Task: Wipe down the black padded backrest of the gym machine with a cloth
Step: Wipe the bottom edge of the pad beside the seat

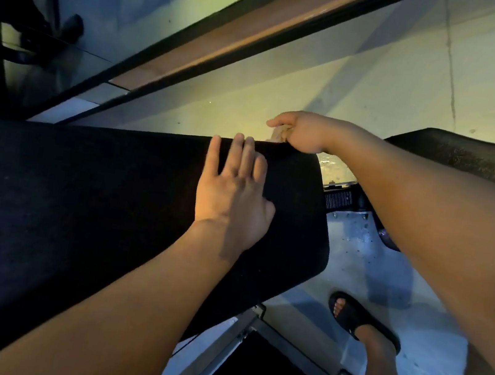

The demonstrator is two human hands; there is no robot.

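The black padded backrest [92, 195] fills the left and middle of the head view, its rounded end pointing right. My left hand [234, 191] lies flat on the pad near its far edge, fingers spread, holding nothing. My right hand [302, 132] is at the pad's far edge, fingers closed on a small beige cloth [278, 134]; only a scrap of the cloth shows under the hand.
A second black pad [487, 160] lies at the right, behind my right forearm. Pale floor [370, 77] stretches beyond. A metal frame [249, 333] sits below the backrest. My foot in a black sandal [358, 318] stands at lower right. Dark equipment [33, 17] is at upper left.
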